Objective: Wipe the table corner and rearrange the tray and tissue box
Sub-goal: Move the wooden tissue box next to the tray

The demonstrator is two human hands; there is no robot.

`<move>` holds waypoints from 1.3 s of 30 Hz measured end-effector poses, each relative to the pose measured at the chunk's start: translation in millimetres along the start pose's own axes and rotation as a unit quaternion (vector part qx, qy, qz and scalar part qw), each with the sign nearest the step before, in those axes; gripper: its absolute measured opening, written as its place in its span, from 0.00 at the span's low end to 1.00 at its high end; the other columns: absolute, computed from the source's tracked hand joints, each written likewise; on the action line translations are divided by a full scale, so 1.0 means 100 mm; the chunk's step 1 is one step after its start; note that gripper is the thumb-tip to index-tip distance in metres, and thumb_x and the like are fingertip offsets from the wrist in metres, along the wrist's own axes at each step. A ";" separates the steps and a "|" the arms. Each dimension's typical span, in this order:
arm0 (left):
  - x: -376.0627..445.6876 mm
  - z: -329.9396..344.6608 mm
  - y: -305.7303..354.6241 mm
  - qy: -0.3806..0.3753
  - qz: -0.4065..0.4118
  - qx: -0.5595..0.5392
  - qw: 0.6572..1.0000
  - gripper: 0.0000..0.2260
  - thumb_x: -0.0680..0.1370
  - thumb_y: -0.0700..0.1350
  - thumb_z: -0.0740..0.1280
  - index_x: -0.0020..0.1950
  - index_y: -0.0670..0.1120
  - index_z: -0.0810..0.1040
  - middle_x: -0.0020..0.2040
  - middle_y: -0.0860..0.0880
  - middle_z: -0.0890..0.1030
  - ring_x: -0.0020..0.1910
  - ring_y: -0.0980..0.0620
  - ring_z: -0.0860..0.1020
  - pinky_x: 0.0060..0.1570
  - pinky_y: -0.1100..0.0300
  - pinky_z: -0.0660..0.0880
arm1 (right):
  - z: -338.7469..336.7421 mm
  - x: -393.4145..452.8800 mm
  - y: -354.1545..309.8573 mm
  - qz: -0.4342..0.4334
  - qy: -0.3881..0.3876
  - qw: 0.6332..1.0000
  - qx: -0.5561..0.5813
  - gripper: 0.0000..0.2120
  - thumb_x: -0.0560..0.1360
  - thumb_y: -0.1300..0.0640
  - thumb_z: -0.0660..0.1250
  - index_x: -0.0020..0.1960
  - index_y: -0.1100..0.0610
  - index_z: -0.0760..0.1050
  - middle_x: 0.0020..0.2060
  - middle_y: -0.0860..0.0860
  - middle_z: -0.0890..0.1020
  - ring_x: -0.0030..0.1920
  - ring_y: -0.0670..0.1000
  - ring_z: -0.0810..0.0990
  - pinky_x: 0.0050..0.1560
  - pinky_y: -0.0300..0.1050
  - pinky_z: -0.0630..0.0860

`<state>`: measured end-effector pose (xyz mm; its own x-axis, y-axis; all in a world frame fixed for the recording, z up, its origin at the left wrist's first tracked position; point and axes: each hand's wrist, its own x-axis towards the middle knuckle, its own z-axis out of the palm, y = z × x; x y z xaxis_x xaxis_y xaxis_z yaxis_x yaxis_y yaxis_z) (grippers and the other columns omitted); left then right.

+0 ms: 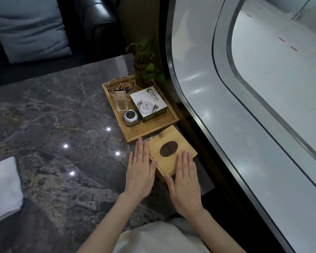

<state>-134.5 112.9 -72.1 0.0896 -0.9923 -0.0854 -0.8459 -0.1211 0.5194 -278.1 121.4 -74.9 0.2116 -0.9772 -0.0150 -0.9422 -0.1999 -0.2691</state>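
A bamboo tissue box [169,141] with a dark oval slot lies at the right corner of the dark marble table [53,115]. My left hand [140,168] is flat against the box's left side, fingers straight. My right hand [184,178] rests flat on the box's near end, fingers together. Neither hand grips it. Just beyond the box sits a bamboo tray [148,128] holding a glass ashtray [121,86] with cigarette butts, a clear plastic case [121,101], a silver call bell [130,116] and a white printed box [148,103]. A folded white cloth [3,189] lies at the table's left edge.
A potted green plant [144,66] stands at the tray's far end. A curved glass wall [226,88] runs close along the table's right side. A dark sofa with a pale cushion [27,28] is behind the table.
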 end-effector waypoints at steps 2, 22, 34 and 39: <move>0.05 -0.01 0.01 0.000 -0.001 -0.006 1.000 0.30 0.74 0.63 0.33 0.71 0.49 0.34 0.73 0.51 0.33 0.73 0.58 0.36 0.71 0.59 0.38 | 0.00 0.04 0.01 -0.001 0.004 1.000 0.001 0.34 0.78 0.38 0.38 0.74 0.61 0.46 0.74 0.56 0.48 0.74 0.50 0.41 0.72 0.43 0.37; 0.50 -0.08 0.09 -0.026 0.028 -0.009 0.999 0.28 0.79 0.56 0.43 0.74 0.45 0.39 0.72 0.52 0.33 0.71 0.59 0.35 0.70 0.61 0.38 | 0.02 0.39 0.04 0.030 0.034 0.999 -0.006 0.33 0.78 0.39 0.41 0.74 0.61 0.46 0.74 0.58 0.51 0.74 0.50 0.42 0.73 0.45 0.38; 0.66 -0.15 0.09 -0.059 0.044 -0.043 0.996 0.27 0.81 0.51 0.48 0.74 0.47 0.37 0.71 0.54 0.32 0.71 0.60 0.35 0.70 0.61 0.38 | 0.08 0.45 -0.04 0.064 0.049 0.997 -0.005 0.34 0.78 0.39 0.40 0.74 0.62 0.46 0.74 0.58 0.49 0.74 0.51 0.44 0.73 0.45 0.39; 0.67 -0.14 0.09 -0.066 0.041 -0.059 0.995 0.27 0.81 0.52 0.48 0.74 0.47 0.37 0.71 0.55 0.32 0.71 0.60 0.35 0.71 0.60 0.39 | 0.08 0.45 -0.05 0.069 0.049 0.996 -0.012 0.34 0.78 0.39 0.39 0.74 0.62 0.46 0.74 0.58 0.49 0.74 0.51 0.44 0.73 0.45 0.38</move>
<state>-128.2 45.3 -61.0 -0.0539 -0.9879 -0.1455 -0.7797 -0.0494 0.6242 -261.7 79.3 -81.9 0.0547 -0.9975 0.0439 -0.9665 -0.0640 -0.2487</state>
